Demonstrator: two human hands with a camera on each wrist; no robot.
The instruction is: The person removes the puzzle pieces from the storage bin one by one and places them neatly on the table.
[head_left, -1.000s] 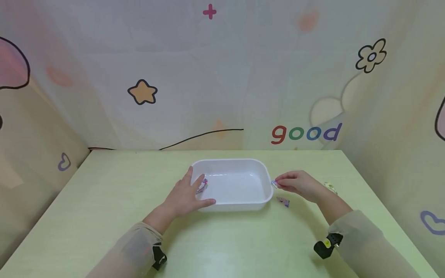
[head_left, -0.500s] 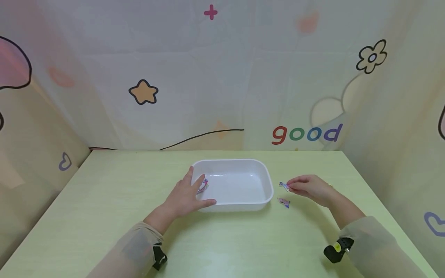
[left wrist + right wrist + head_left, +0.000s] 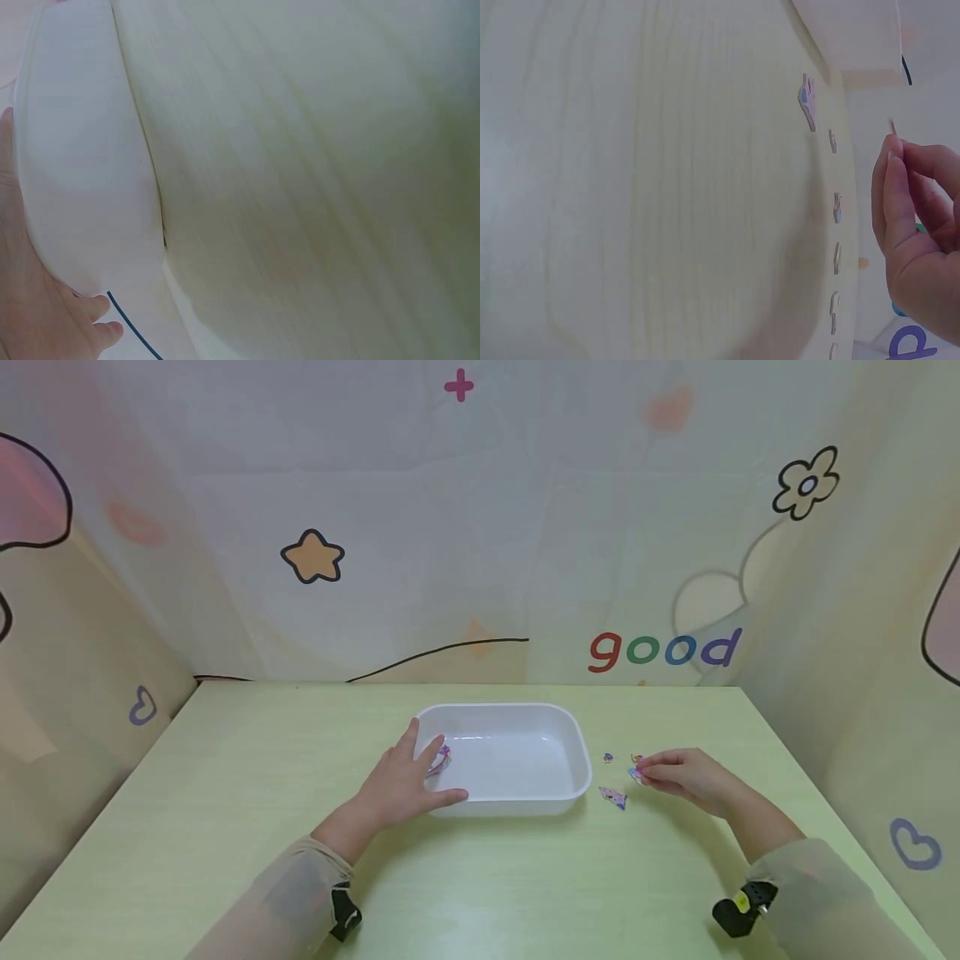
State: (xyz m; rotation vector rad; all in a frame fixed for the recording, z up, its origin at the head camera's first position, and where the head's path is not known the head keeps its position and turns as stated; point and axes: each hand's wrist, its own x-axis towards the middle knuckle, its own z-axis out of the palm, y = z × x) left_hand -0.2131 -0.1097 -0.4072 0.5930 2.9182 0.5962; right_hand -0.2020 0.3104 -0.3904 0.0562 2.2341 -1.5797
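Note:
My left hand [image 3: 397, 781] lies over the left end of a white plastic tub [image 3: 517, 799], fingers spread and straight, thumb along the front rim. Inside the tub, partly behind those fingers, is a small colourful piece [image 3: 444, 758]. To the right of the tub my right hand [image 3: 693, 781] pinches a small flat piece [image 3: 635, 775] in pink and blue between thumb and fingertips. In the right wrist view this hand [image 3: 926, 217] shows the held piece [image 3: 892, 126] edge-on, above the table. Near it on the table lie a pink-purple piece [image 3: 614, 797], a tiny purple piece [image 3: 607, 758] and an orange-toned piece [image 3: 637, 758].
A pale wood-grain table [image 3: 487, 893] carries everything. Several more flat pieces lie in a row in the right wrist view, one of them a light piece [image 3: 835, 311]. A printed cloth backdrop [image 3: 420, 527] stands behind and at both sides.
My right hand has moved right, away from the tub's right rim. A tiny purple piece and an orange-toned piece now show on the table there. My left hand stays on the tub.

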